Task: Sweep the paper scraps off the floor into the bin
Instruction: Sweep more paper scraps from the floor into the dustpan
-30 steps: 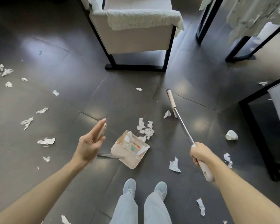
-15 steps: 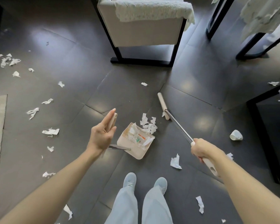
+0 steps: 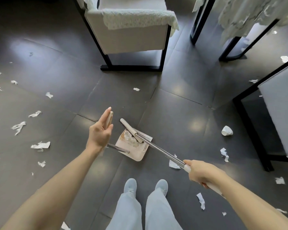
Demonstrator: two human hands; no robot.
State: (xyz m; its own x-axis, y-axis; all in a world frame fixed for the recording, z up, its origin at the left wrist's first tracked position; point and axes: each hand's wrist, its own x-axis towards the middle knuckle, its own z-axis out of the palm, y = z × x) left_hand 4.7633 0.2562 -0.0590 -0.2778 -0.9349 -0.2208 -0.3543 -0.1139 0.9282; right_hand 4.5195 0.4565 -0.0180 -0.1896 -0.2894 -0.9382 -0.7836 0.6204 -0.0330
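Observation:
A beige dustpan (image 3: 140, 155) rests on the dark tiled floor in front of my feet, with white paper scraps (image 3: 129, 138) piled inside it. My left hand (image 3: 101, 131) holds the top of the dustpan handle (image 3: 109, 119) with the thumb, fingers stretched out. My right hand (image 3: 199, 172) grips the broom handle (image 3: 163, 152). The broom head (image 3: 130, 130) lies across the mouth of the dustpan, over the scraps. Loose scraps lie to the left (image 3: 41, 145) and to the right (image 3: 224, 154) of me.
A pale chair (image 3: 133, 37) on a black frame stands straight ahead. Another black-framed seat (image 3: 279, 117) is at the right, and a table with a white cloth (image 3: 249, 12) at the top right. A crumpled paper cup (image 3: 226, 130) lies near the right seat.
The broom head has swept leftward and toward me, pushing the scrap pile from the floor into the dustpan. My left hand has stayed on the dustpan handle.

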